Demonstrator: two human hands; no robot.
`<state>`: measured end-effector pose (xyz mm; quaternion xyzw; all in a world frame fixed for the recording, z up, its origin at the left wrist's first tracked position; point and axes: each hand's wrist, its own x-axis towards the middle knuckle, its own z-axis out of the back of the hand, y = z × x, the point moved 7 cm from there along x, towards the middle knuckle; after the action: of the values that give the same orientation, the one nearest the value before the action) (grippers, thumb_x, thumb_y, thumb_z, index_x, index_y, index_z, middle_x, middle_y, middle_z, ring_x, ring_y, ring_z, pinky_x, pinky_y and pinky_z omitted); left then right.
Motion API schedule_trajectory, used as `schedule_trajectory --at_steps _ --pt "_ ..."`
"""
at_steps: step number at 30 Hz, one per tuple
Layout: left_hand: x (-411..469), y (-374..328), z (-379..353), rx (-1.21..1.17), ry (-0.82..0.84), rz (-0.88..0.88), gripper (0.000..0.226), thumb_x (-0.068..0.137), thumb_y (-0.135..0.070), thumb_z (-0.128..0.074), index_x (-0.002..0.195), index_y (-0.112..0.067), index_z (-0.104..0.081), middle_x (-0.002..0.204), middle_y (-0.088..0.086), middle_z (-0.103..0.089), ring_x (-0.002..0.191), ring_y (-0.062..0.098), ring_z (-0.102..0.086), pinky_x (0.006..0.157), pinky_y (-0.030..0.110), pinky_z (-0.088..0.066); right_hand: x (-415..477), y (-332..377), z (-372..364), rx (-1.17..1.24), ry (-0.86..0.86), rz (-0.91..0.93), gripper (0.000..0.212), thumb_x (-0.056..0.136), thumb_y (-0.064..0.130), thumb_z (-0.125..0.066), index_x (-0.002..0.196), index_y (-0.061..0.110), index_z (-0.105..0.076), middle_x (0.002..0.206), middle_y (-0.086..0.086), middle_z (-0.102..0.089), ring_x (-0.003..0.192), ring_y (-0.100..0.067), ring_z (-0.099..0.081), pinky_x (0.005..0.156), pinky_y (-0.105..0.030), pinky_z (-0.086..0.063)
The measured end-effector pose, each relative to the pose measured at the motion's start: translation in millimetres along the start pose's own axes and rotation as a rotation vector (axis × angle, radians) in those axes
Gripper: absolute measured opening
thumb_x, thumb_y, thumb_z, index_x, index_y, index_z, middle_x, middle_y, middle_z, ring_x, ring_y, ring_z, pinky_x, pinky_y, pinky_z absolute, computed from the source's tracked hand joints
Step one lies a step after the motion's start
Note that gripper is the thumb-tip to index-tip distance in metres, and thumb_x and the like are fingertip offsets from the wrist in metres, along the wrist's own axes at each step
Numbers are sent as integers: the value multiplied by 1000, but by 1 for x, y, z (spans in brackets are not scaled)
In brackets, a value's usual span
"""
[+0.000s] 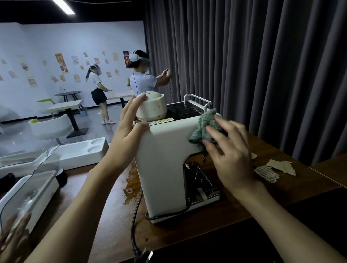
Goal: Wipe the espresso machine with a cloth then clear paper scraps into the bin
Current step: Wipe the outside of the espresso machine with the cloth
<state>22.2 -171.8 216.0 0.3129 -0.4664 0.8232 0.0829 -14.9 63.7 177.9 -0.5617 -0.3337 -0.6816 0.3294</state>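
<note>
A white espresso machine [164, 161] stands on the brown wooden counter [113, 223], its side panel facing me. My left hand [126, 129] rests on its top left corner, fingers spread beside the stained white dome [153, 107]. My right hand [231, 154] presses a green cloth [203, 126] against the machine's upper right edge, fingers spread over the cloth. Torn paper scraps [273, 169] lie on the counter to the right of the machine. No bin is in view.
The machine's black power cord [135, 218] trails to a plug at the counter's front edge. Brown stains [131, 185] mark the counter left of the machine. White trays with clear covers [41, 177] stand at the left. A dark curtain [265, 67] hangs behind. Two people stand in the room beyond.
</note>
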Motion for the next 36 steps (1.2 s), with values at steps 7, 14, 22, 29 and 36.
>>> schedule_trajectory --at_steps 7,14,22,29,36 --pt "0 2 1 1 1 2 57 89 -35 -42 134 -70 -37 136 -56 -26 135 -17 -26 103 12 -23 -24 8 -10 17 3 -117 38 87 24 -72 111 -5 -68 120 -26 -56 115 -38 -55 102 -42 -46" --pt "0 2 1 -3 11 -1 56 85 -44 -42 134 -70 -37 139 -54 -25 136 -18 -25 104 11 -23 -13 -5 -3 19 -7 -160 31 89 15 -69 112 -6 -67 128 -23 -54 121 -34 -51 97 -40 -51" --pt "1 1 2 16 8 -24 56 85 -43 -42 134 -70 -36 138 -54 -24 127 -30 -24 98 0 -24 -27 21 -14 -44 0 -50 28 87 9 -70 111 -7 -68 119 -24 -60 112 -35 -56 98 -41 -49" --pt "2 2 4 53 27 -26 56 87 -45 -44 137 -68 -34 142 -52 -24 135 -24 -21 105 13 -21 10 -14 -1 -24 -113 -276 35 94 17 -61 122 -4 -62 127 -20 -58 119 -27 -49 100 -33 -46" --pt "0 -2 4 140 54 -23 56 94 -43 -41 147 -58 -29 156 -31 -20 131 -29 -17 99 6 -18 4 13 -18 -125 23 -120 51 96 33 -60 133 -2 -54 140 -21 -47 125 -34 -43 107 -41 -39"
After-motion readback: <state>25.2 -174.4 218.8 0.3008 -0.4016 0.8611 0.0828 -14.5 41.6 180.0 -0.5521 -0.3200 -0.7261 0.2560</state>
